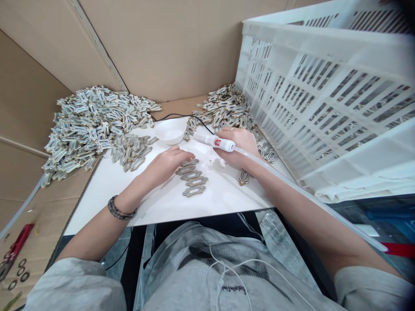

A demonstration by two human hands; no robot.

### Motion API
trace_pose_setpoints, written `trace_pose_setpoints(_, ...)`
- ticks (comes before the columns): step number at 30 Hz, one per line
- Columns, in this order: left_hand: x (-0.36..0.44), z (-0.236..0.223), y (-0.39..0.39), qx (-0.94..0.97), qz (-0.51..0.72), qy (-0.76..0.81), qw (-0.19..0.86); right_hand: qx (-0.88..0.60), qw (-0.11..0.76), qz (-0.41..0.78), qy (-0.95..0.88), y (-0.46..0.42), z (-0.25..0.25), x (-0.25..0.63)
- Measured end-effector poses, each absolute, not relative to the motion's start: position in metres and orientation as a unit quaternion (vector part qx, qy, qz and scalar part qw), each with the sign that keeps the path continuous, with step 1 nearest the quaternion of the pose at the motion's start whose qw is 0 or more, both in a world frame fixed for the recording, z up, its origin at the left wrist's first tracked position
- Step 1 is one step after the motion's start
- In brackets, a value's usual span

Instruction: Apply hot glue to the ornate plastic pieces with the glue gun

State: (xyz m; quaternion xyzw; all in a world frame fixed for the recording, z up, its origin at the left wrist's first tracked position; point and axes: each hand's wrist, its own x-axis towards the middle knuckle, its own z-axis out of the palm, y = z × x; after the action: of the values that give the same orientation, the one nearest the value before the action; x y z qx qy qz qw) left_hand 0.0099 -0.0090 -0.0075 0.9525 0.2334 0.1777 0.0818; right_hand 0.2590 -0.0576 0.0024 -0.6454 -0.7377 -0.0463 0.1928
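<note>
My right hand (238, 144) is wrapped round a white cylindrical tool (223, 143) with a red mark, a translucent front end and a clear hose (275, 169). The hose runs back along my forearm. My left hand (171, 162) has its fingers bent together, pinching the uppermost grey plate (190, 162) of a short row. Below it, several ornate plates with slotted middles (193, 191) lie face down, close together. A patterned plate (243, 177) rests under my right wrist. The white bowl (170, 131) stands behind my left hand.
Large heaps of plates lie at the left (94, 125) and back right (225, 108). A smaller grey heap (131, 149) sits on the white board (152, 203). A white slatted crate (324, 86) borders the right. Red-handled scissors (21, 242) and rings lie far left.
</note>
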Motion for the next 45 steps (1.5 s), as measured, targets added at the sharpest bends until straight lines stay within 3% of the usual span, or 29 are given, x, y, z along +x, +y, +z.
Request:
trace_pose_setpoints(8, 0.016, 0.002, -0.029, 0.930, 0.186, 0.237, 0.209, -0.662, 0.219, -0.043, -0.716, -0.057, 0.003, 0.259)
trace_pose_setpoints(13, 0.023, -0.005, -0.032, 0.924, 0.200, 0.223, 0.237, -0.658, 0.228, -0.044, -0.716, -0.057, 0.002, 0.259)
trace_pose_setpoints(20, 0.028, -0.010, -0.030, 0.927, 0.202, 0.234, 0.214, -0.661, 0.219, -0.039, -0.717, -0.057, 0.002, 0.259)
trace_pose_setpoints(28, 0.001, 0.001, -0.002, 0.919, 0.183, 0.345, 0.053, -0.663, 0.207, -0.038, -0.719, -0.058, 0.004, 0.260)
trace_pose_setpoints(35, -0.007, -0.007, 0.009, 0.942, 0.095, 0.304, 0.105, -0.664, 0.199, -0.035, -0.720, -0.058, 0.004, 0.259)
trace_pose_setpoints(45, -0.011, 0.001, 0.002, 0.941, 0.085, 0.315, 0.088, -0.661, 0.206, -0.040, -0.721, -0.058, 0.003, 0.259)
